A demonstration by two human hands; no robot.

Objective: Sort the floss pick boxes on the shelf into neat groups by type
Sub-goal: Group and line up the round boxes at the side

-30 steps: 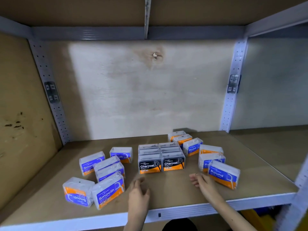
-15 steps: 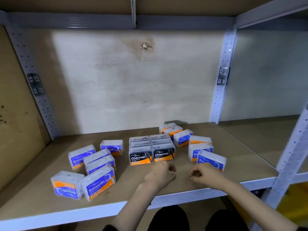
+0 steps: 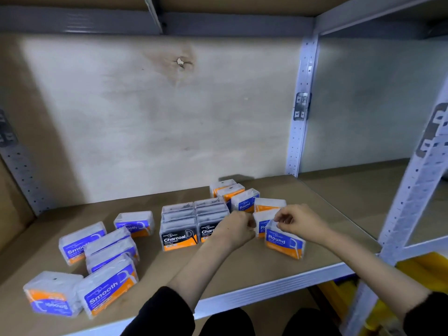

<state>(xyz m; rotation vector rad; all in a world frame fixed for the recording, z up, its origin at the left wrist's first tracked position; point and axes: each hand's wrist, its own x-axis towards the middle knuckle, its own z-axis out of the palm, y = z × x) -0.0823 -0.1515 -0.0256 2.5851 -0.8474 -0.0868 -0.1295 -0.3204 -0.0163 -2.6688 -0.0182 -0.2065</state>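
Left grip [image 3: 236, 229], right grip [image 3: 300, 223] pinching among six Round boxes [image 3: 284, 241]; six Charcoal [image 3: 178, 236], six Smooth [image 3: 109, 287]

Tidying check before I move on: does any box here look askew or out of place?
Yes. The front-left Smooth box lies with its label upside down, and the other Smooth boxes sit at mixed angles, unlike the Charcoal boxes in square rows.
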